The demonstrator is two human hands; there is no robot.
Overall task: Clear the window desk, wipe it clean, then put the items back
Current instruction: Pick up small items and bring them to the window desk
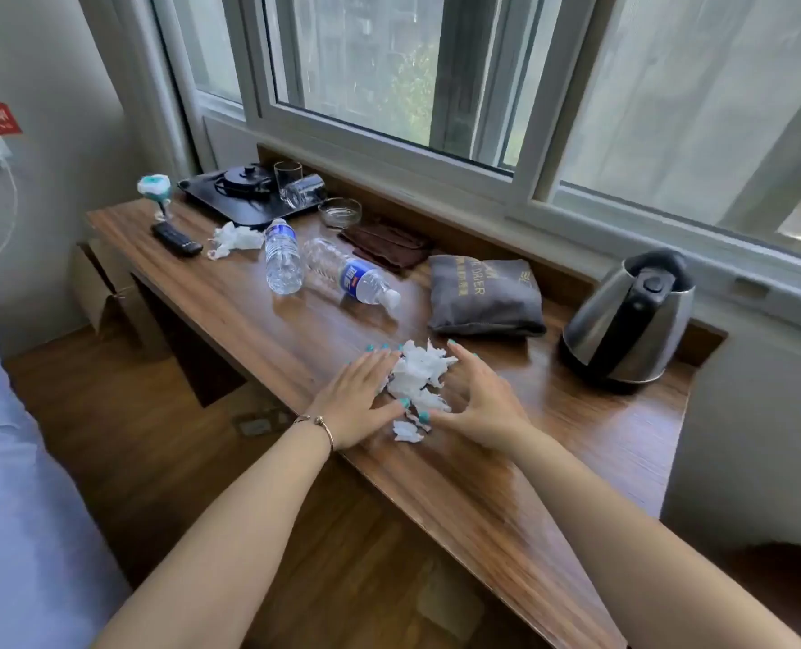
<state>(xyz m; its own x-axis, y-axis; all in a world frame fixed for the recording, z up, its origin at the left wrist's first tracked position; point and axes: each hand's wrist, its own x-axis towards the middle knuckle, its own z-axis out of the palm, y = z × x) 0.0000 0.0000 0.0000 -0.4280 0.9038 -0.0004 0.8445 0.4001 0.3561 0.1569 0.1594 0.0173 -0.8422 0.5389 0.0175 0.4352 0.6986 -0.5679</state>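
A heap of crumpled white tissue (419, 374) lies near the front edge of the wooden window desk (553, 442). My left hand (361, 400) lies flat on the desk, fingers straight, touching the heap's left side. My right hand (473, 405) cups the heap from the right with spread, bent fingers. A small scrap of tissue (407, 432) sits between my thumbs. Farther back an upright water bottle (284, 257) stands beside a second bottle lying on its side (349, 276). Another tissue wad (235, 240) lies left of them.
A steel kettle (628, 320) stands at the right, a grey dryer bag (485, 295) beside it. Behind are a brown cloth (387, 245), a glass ashtray (340, 212), a black tray (230, 203) with teapot and glasses, a remote (176, 238). A bed (10, 461) is at the left.
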